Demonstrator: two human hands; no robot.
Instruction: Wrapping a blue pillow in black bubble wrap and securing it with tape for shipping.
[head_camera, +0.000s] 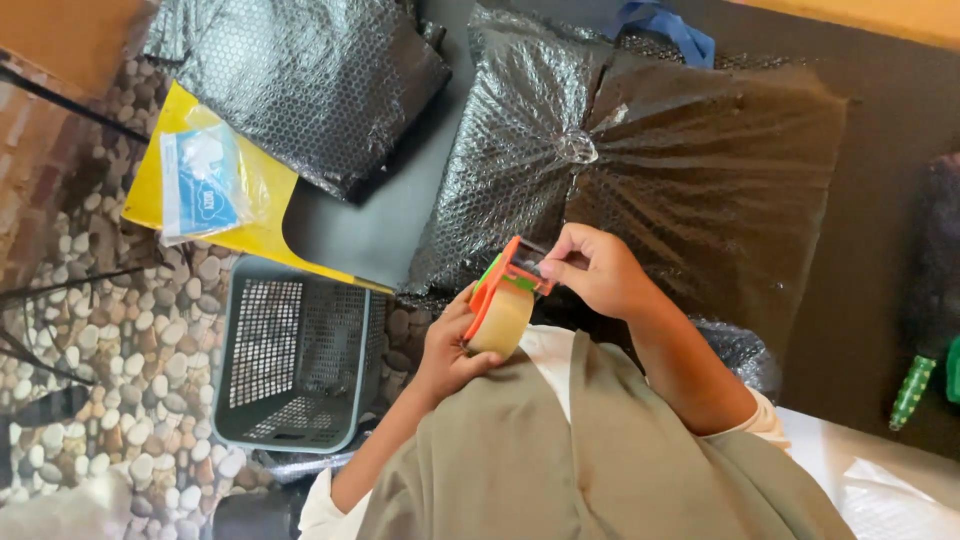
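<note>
1. While a black bubble-wrapped parcel (640, 170) lies on the dark counter (880, 250) just beyond the person's chest, both hands meet over an orange-and-green tape dispenser (505, 290) held close to the body.

2. The left hand (450, 350) is closed around the dispenser from below, fingers curled against its roll of tan packing tape (500, 320); the roll sits lower, the orange frame above it.

3. The right hand (595, 270) is pinched shut at the dispenser's upper end, thumb and fingertips closed on the spot where the tape leaves the frame; whether they grip the loose tape end or the frame itself cannot be told.

4. The dispenser's long axis runs on a slant, from the roll near the left hand up and across toward the right hand, so its working end points at the parcel.

5. The parcel lies straight ahead of both hands, its near edge just past the dispenser; the right hand is the nearer one, already overlapping the wrap in this view.

6. A second black bubble-wrap sheet (300, 80) lies farther off to the left, over a yellow envelope (165, 170) that carries a small clear packet with a blue insert (205, 180).

7. Below the counter's edge, a grey mesh basket (295, 360) stands on a pebble-pattern floor (130, 370).
</note>
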